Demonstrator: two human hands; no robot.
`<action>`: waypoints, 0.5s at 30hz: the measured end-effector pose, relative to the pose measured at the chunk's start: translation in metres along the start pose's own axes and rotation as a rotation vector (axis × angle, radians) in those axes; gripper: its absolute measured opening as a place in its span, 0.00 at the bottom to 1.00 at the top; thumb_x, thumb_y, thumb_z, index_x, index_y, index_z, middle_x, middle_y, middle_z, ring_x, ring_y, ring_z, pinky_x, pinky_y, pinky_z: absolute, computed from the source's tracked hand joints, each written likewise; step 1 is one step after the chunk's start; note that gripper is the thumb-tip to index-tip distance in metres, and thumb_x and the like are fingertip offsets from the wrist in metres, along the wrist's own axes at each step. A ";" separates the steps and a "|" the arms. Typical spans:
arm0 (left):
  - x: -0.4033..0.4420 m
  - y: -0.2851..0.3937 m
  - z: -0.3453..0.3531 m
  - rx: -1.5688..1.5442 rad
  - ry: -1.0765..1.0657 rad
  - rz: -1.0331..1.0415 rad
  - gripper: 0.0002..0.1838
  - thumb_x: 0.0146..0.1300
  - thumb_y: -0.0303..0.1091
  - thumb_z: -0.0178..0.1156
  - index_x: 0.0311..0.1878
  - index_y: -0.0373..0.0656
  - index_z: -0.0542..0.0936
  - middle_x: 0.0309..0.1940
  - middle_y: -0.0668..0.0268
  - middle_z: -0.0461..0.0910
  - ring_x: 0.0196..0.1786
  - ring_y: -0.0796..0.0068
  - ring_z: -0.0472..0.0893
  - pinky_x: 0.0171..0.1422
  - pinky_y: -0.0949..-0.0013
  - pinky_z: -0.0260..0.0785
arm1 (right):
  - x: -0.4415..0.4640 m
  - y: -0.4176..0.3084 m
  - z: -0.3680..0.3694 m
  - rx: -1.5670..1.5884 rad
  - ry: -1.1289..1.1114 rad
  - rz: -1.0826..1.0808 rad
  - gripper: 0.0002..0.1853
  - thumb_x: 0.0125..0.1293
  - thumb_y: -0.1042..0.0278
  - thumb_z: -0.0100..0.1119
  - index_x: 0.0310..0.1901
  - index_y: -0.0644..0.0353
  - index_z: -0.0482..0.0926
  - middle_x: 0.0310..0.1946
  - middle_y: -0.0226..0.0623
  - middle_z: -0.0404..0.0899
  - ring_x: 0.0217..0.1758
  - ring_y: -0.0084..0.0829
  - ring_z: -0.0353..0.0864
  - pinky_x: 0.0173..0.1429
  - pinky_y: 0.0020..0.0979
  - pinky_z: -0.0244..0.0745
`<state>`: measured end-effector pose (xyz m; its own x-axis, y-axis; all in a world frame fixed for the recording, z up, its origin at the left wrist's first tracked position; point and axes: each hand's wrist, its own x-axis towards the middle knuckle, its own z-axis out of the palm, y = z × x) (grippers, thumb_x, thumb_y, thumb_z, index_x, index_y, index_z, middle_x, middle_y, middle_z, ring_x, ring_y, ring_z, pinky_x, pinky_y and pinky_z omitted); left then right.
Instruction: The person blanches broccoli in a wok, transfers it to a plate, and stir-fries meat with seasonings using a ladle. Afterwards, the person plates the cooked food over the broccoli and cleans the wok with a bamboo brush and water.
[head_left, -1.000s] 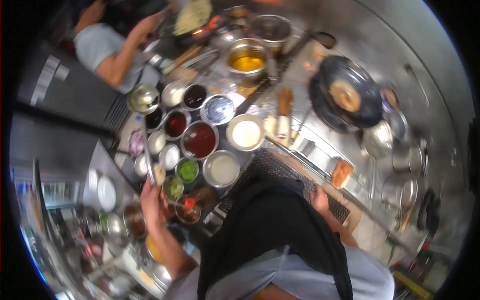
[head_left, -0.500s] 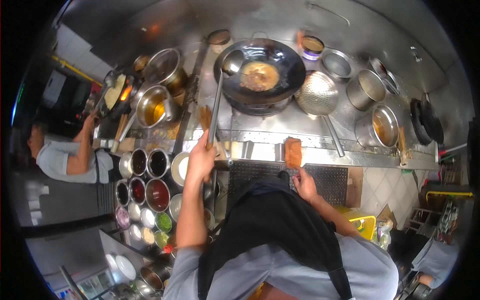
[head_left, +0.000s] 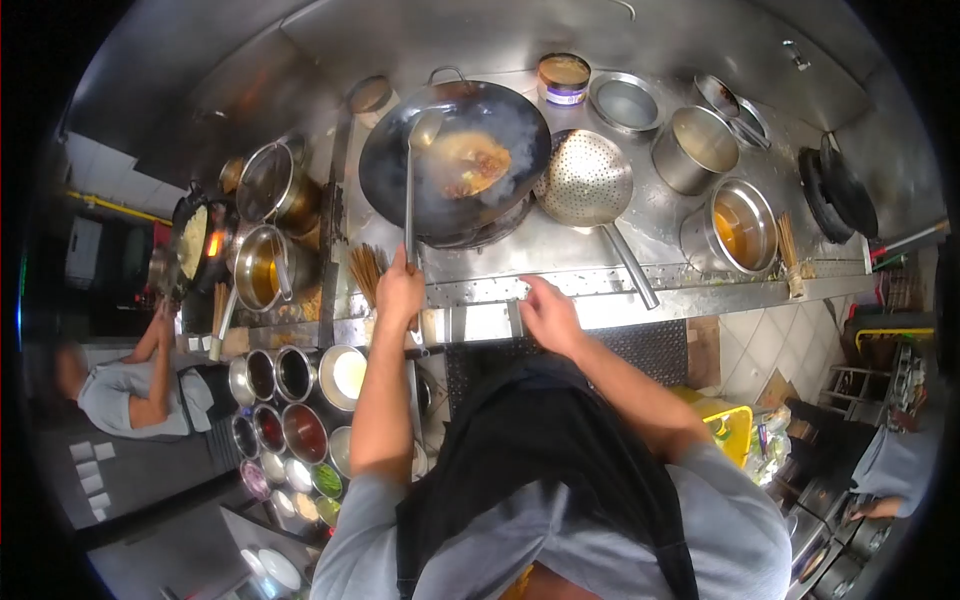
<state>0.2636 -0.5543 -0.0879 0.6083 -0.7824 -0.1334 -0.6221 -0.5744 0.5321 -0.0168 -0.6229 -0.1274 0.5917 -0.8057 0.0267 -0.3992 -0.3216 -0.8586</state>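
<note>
Ladle — hands forward — left gripping

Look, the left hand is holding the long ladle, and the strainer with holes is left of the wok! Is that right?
Not left: the head view shows the strainer right of the wok. The left hand does hold the ladle.

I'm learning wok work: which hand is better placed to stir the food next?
Probably the left hand: it grips the ladle, whose bowl is over the wok, near the food. The right hand is by the counter edge, apparently empty.
</note>
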 end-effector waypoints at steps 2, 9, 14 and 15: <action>0.021 -0.008 0.003 0.059 -0.057 -0.063 0.32 0.63 0.35 0.56 0.72 0.42 0.68 0.42 0.45 0.84 0.47 0.42 0.82 0.55 0.50 0.73 | 0.040 -0.036 0.016 -0.043 0.073 -0.144 0.20 0.65 0.69 0.61 0.58 0.63 0.76 0.45 0.45 0.80 0.51 0.46 0.79 0.60 0.44 0.72; -0.002 -0.043 -0.081 0.269 -0.140 0.224 0.32 0.60 0.32 0.58 0.70 0.59 0.73 0.40 0.46 0.84 0.45 0.43 0.82 0.52 0.49 0.74 | 0.145 -0.054 0.093 -0.391 -0.068 -0.199 0.13 0.67 0.62 0.60 0.46 0.60 0.84 0.43 0.44 0.82 0.52 0.48 0.79 0.60 0.43 0.74; -0.051 -0.049 -0.144 0.157 -0.265 0.203 0.31 0.61 0.31 0.59 0.71 0.50 0.71 0.39 0.45 0.83 0.44 0.43 0.82 0.51 0.50 0.73 | 0.132 -0.068 0.087 -0.461 -0.045 -0.131 0.10 0.65 0.60 0.62 0.35 0.57 0.86 0.37 0.43 0.85 0.49 0.46 0.80 0.57 0.43 0.75; -0.052 -0.048 -0.160 0.153 -0.267 0.211 0.31 0.61 0.31 0.59 0.71 0.50 0.71 0.39 0.45 0.83 0.44 0.43 0.82 0.51 0.50 0.73 | 0.124 -0.078 0.077 -0.445 -0.016 -0.162 0.11 0.65 0.60 0.63 0.34 0.58 0.86 0.38 0.43 0.85 0.48 0.45 0.80 0.56 0.43 0.75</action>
<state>0.3403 -0.4474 0.0276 0.3218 -0.9110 -0.2580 -0.7988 -0.4075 0.4426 0.1413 -0.6590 -0.0971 0.6805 -0.7208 0.1315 -0.5599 -0.6274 -0.5411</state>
